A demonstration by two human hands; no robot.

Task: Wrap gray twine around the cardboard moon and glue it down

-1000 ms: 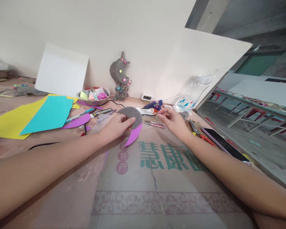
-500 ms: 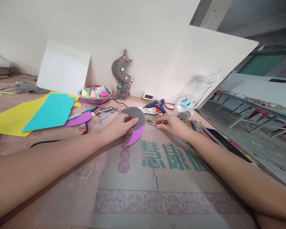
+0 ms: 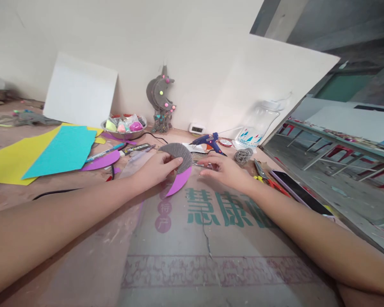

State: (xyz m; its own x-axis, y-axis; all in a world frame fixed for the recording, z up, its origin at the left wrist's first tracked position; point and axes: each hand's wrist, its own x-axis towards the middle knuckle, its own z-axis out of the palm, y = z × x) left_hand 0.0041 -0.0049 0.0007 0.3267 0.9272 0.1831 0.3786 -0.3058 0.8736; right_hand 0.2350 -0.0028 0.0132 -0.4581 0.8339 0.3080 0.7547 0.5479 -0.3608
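Note:
Between the thumb and fingers of my left hand [image 3: 162,169] is a crescent [image 3: 180,156], its upper part wrapped in grey cord and its lower tip bare purple. My right hand [image 3: 222,170] is just right of the crescent, fingers apart, over metal tweezers [image 3: 200,164] lying on the work surface; whether the fingertips touch them is hard to see. Behind the hands lies a blue glue gun [image 3: 208,140], its nozzle pointing left. A ball of grey cord [image 3: 243,156] sits beyond my right wrist.
Yellow [image 3: 6,160] and cyan sheets [image 3: 62,149] lie at left, near a bowl of coloured clay [image 3: 124,133]. A decorated grey crescent [image 3: 161,94] hangs on the wall. At right are a clear jar [image 3: 259,123], scissors [image 3: 260,169] and a phone [image 3: 301,194].
My right hand's fingers have opened away from the tweezers, which now lie lower under them. My left hand keeps its hold on the crescent. The view has shifted slightly.

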